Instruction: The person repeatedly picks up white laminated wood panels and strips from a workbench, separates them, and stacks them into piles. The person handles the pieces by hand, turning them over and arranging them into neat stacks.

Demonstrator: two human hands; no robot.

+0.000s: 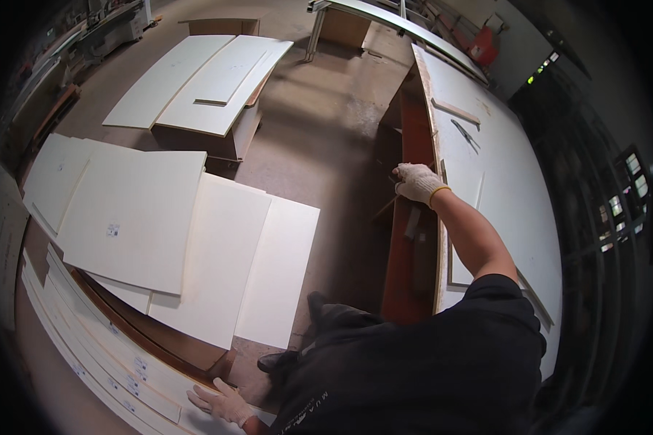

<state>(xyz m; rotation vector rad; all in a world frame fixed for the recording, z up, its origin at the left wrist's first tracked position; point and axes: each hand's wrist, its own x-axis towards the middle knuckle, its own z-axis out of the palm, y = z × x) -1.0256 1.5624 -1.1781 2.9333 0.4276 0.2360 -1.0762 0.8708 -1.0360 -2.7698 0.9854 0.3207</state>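
Note:
My left hand [223, 403], in a whitish knit glove, lies with its fingers apart on a stack of long white boards [134, 370] at the lower left. Several of these boards carry small printed labels. Over at the right, my right hand [418, 183], gloved too, hangs at the near edge of a white-topped workbench [515, 174]. Its fingers are curled together; whatever may be in them is too small to make out. Beyond that hand, a dark two-legged hand tool [466, 134], perhaps pliers, rests on the bench by a narrow strip of board [455, 111].
Large white panels [134, 210] overlap in a pile at the left, with a paler panel [279, 268] jutting toward me. Farther back, more panels [203, 80] lie on a brown base. Reddish-brown shelving [406, 261] sits under the bench. Concrete floor [290, 152] runs between.

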